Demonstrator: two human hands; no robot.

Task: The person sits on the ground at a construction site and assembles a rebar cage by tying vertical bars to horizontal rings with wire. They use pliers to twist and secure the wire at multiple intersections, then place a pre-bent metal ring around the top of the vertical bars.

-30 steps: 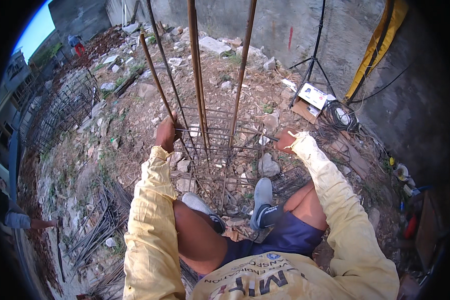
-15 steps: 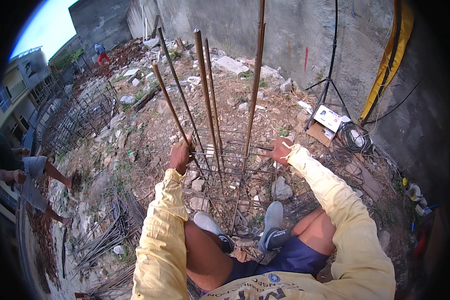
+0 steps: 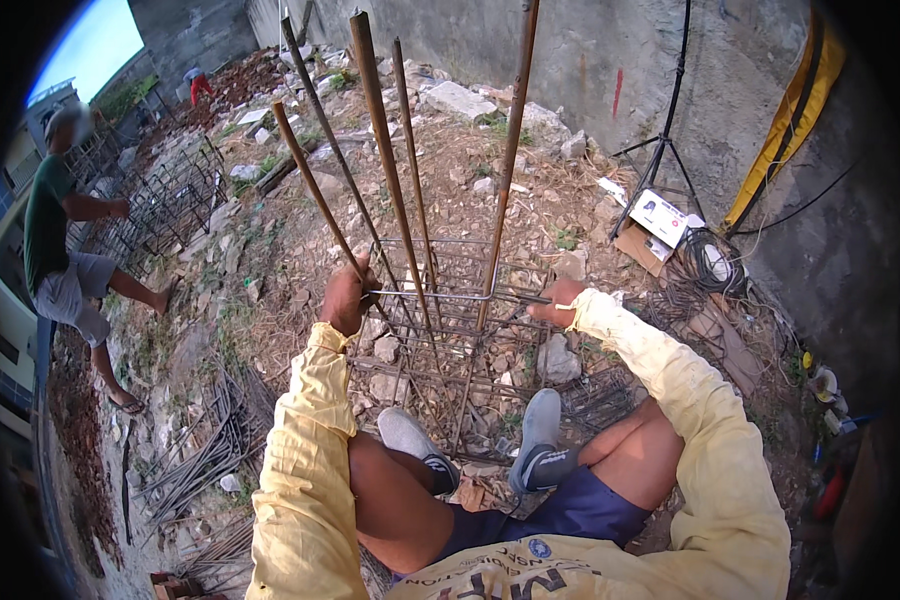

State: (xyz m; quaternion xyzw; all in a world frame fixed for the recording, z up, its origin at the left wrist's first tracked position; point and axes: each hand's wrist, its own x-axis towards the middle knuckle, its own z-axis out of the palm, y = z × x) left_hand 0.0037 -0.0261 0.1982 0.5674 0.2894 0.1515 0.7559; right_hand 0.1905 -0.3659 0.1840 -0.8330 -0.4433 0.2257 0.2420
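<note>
Several rusty rebar rods (image 3: 385, 150) stand up in front of me, tied into a cage with square wire stirrups (image 3: 435, 295). My left hand (image 3: 346, 302) is closed round the leftmost rod, with a stirrup's corner at its fingers; I cannot tell whether it grips the stirrup too. On the cage's right side, my right hand (image 3: 558, 303) is closed on a slim dark metal tool (image 3: 523, 299) that points left toward the rods. The fist hides the tool's other end. The cage's lower part spreads over the rubble between my shoes (image 3: 540, 430).
At the left a person in a green shirt (image 3: 50, 220) is in mid-stride. Loose steel bars (image 3: 205, 440) lie on the ground nearby. To the right stand a black tripod (image 3: 660, 150), a white box (image 3: 658, 218) and coiled cable (image 3: 710, 262) by a grey wall (image 3: 590, 60).
Both hands stay at the cage; the left has shifted slightly left and up. The rods lean a little further left in view. The person at the left has risen more into view.
</note>
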